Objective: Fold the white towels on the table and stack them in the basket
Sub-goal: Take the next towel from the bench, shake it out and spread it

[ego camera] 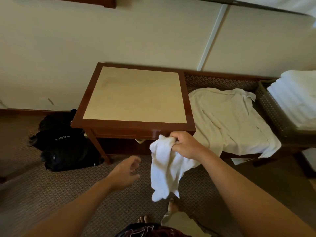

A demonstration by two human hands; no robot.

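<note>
White towel (166, 170) hangs bunched at lower centre from right hand (183, 145) pinching its top, left hand (126, 173) loose and empty beside it; best grab a corner, spread flat on table (135, 94), then fold.

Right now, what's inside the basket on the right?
The basket holds a stack of folded white towels rising above its rim. Whatever lies beneath the stack is covered, and the frame edge cuts off its right side.
</note>
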